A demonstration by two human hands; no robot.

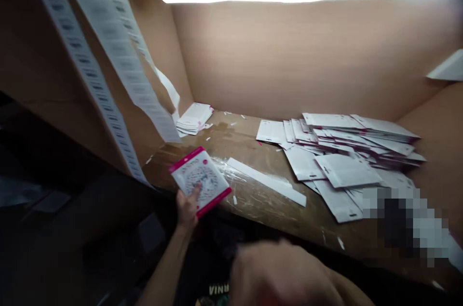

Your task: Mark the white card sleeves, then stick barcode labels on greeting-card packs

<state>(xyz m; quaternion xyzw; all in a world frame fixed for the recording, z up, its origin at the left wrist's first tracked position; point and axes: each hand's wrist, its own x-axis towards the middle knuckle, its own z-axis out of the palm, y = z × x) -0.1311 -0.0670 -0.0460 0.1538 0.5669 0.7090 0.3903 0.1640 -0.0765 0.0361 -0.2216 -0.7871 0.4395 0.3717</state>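
One magenta-edged white packet [210, 178], held in the fingers of my left hand [187, 208]; right hand [282, 272] blurred, grip I cannot tell.

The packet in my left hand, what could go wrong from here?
The packet, held at one side by your left hand near the front edge of the table, could slip and fall. The loose pile of packets on the right might slide if bumped. The hanging paper strips could snag if brushed.

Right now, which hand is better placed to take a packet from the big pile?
Probably the right hand: it appears nearer the pile, though blur hides whether it's holding anything. The left hand holds a pink-edged packet.
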